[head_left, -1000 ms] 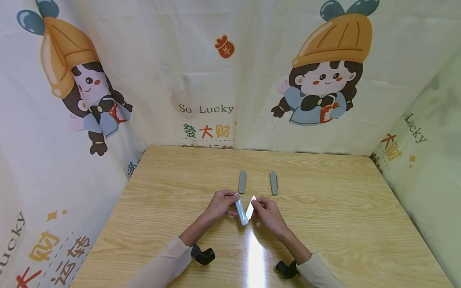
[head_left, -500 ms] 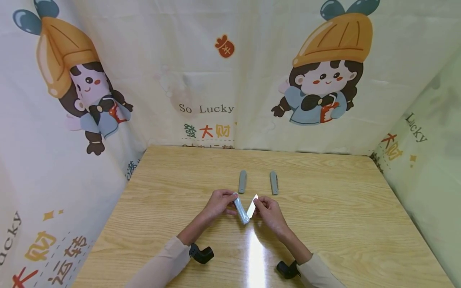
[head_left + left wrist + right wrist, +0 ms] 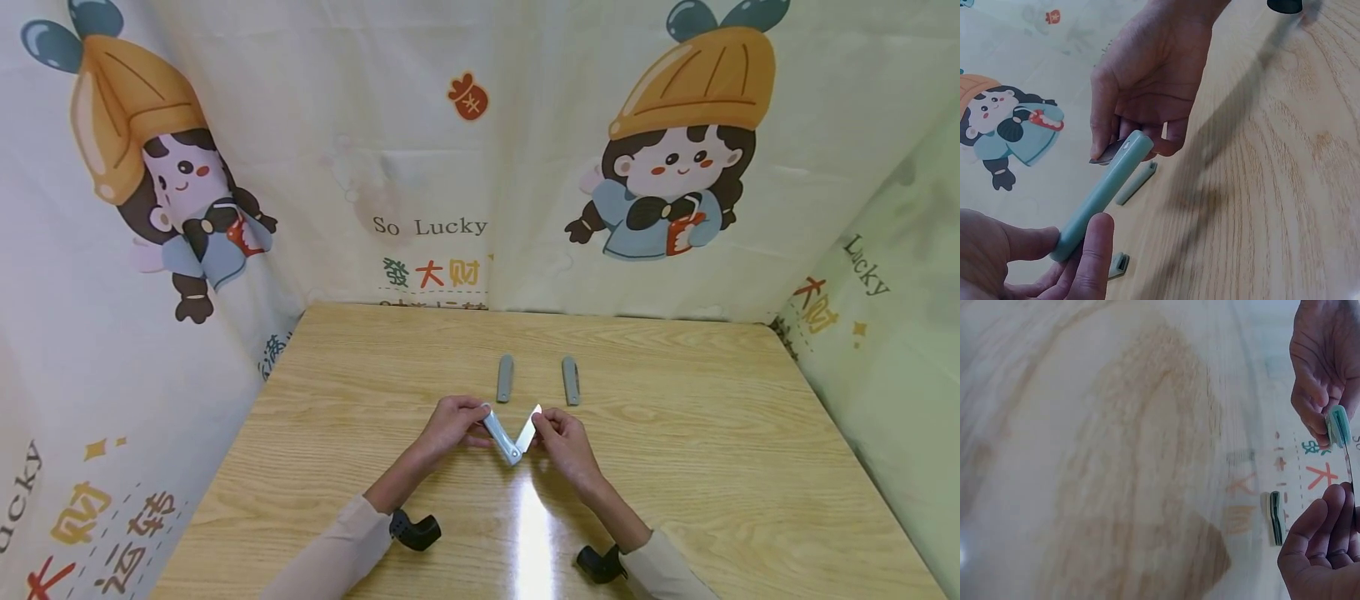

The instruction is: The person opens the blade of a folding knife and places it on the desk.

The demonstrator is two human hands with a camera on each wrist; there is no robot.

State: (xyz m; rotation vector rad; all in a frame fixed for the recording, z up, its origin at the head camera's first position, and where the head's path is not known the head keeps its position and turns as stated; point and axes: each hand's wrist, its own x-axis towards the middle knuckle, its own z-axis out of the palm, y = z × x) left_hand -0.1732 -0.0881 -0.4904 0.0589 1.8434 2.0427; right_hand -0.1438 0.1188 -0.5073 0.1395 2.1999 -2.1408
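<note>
A folding knife, partly unfolded into a V, is between my hands, its pivot toward me in the head view. Its pale blue-green handle (image 3: 501, 437) slants to the left; the thumb and fingers of my left hand (image 3: 448, 427) pinch the handle's far end. My right hand (image 3: 567, 446) pinches the shiny blade (image 3: 529, 431) near its tip. In the left wrist view the handle (image 3: 1100, 199) crosses in front of the dark-looking blade (image 3: 1108, 154). In the right wrist view the blade (image 3: 1349, 461) appears edge-on, its tip hidden by my right fingers.
Two grey-green folded pocket knives lie apart on the wooden table (image 3: 697, 450) beyond my hands, one on the left (image 3: 505, 379) and one on the right (image 3: 571, 381). A printed curtain (image 3: 525, 167) hangs behind the table. Black wrist cameras (image 3: 415, 531) sit at both cuffs.
The angle between handle and blade has widened. My left hand has drifted slightly left with the handle end, and my right fingers slightly right with the blade tip. Both folded knives lie unmoved.
</note>
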